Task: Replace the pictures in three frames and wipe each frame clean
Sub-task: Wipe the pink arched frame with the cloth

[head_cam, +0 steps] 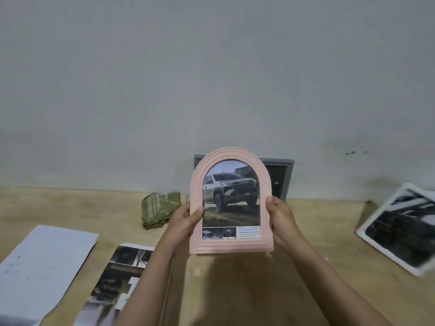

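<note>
Wooden table [235,290] | pink arched frame [231,245] upright, arch up | left hand [186,220], right hand [281,217] grip sides

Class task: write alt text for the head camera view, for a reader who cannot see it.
Two hands, left hand and right hand, hold a pink arched frame upright, showing a truck picture. Behind it on the wooden table lie a green cloth, loose prints and a white frame.

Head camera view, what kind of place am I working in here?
Probably a plain indoor work spot: a bare wooden table against an unpainted grey wall, with frames, loose prints and a folded green cloth spread out.
</note>
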Demonstrator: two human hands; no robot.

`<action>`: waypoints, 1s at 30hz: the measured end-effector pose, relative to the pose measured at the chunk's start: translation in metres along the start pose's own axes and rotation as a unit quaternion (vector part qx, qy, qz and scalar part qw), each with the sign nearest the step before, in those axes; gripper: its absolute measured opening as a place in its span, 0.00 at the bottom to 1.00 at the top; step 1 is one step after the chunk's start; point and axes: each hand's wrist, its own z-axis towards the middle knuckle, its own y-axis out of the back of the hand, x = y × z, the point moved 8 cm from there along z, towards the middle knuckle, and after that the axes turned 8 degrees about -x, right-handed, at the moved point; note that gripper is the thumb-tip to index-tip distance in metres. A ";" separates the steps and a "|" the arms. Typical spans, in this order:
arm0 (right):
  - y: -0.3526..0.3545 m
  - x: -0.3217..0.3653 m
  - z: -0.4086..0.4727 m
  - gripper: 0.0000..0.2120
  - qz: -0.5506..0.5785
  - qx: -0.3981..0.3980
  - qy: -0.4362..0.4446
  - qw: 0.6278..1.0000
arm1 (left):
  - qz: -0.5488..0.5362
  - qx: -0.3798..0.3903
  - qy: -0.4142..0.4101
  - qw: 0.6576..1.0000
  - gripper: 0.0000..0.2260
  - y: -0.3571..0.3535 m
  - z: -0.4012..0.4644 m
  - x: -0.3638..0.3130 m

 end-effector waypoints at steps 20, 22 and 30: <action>0.299 0.026 0.101 0.11 -0.091 -0.191 0.082 0.974 | 0.289 -0.043 -0.119 0.949 0.12 -0.324 0.040 -0.003; 0.297 0.021 0.110 0.10 -0.080 -0.198 0.071 0.974 | 0.300 -0.064 -0.122 0.944 0.13 -0.331 0.044 -0.003; 0.287 0.017 0.148 0.13 -0.115 -0.198 0.047 0.972 | 0.333 -0.128 -0.131 0.925 0.09 -0.340 0.051 0.003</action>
